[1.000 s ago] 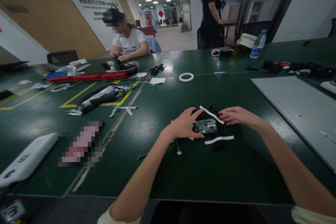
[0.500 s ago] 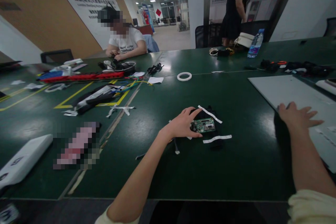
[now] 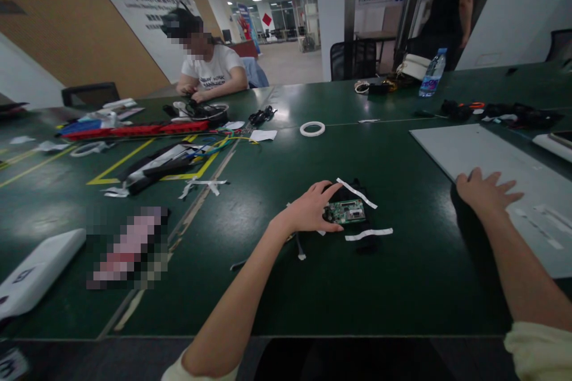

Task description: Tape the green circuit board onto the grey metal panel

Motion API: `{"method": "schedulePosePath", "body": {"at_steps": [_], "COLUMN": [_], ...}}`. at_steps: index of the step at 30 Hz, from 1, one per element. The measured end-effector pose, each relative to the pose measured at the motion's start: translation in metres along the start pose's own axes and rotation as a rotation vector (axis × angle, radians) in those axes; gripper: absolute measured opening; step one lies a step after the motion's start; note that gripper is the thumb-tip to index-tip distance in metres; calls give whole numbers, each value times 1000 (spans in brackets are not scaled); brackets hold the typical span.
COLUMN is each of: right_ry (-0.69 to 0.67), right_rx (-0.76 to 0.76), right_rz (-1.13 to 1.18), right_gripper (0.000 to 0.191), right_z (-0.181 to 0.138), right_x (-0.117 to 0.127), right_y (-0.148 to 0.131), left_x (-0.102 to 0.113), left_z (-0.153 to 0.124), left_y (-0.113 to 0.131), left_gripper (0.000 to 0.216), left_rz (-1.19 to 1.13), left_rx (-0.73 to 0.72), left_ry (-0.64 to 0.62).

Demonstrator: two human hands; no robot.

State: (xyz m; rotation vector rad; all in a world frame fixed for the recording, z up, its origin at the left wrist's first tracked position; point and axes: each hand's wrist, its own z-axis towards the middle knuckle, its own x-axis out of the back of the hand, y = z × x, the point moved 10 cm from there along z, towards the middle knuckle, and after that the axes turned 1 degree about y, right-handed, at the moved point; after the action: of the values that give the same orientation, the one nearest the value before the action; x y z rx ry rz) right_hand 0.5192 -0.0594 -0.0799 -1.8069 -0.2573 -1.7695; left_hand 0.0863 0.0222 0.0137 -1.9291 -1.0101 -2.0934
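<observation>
My left hand [image 3: 310,209] is curved around the left end of a small green circuit board [image 3: 351,212], thumb on the near side and fingers on the far side. The board lies on a black piece partly hidden below it. One white tape strip [image 3: 357,193] runs from my index fingertip past the far right corner; another tape strip [image 3: 369,234] lies along the near side. At the right, my right hand [image 3: 488,191] rests with spread fingers on the left side of a flat grey panel [image 3: 460,146]. Its fingers are not closed around anything visible.
A white tape roll [image 3: 312,129] lies farther back on the green table [image 3: 379,292]. Wires and a black bundle [image 3: 156,166] are at the left, near a white case [image 3: 42,274]. A water bottle [image 3: 432,73] stands back right. A person [image 3: 212,68] sits opposite.
My right hand has moved left and slightly up in view, and the grey panel has shifted left with it. My left hand and the board stay in place. A standing person has moved right.
</observation>
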Motion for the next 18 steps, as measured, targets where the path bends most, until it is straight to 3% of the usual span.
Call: {"method": "schedulePosePath", "body": {"at_steps": [10, 18], "right_ry": [25, 30], "right_rx": [196, 427], "right_rz": [-61, -100], "right_gripper": [63, 63], "right_z": [-23, -65], "right_x": [-3, 3], "right_y": [-27, -68], "left_x": [0, 1], "left_z": [0, -1], "left_y": [3, 1], "left_gripper": [98, 99], "left_rz": [12, 2], "left_rx": [-8, 13], "left_ry": [-1, -21]}}
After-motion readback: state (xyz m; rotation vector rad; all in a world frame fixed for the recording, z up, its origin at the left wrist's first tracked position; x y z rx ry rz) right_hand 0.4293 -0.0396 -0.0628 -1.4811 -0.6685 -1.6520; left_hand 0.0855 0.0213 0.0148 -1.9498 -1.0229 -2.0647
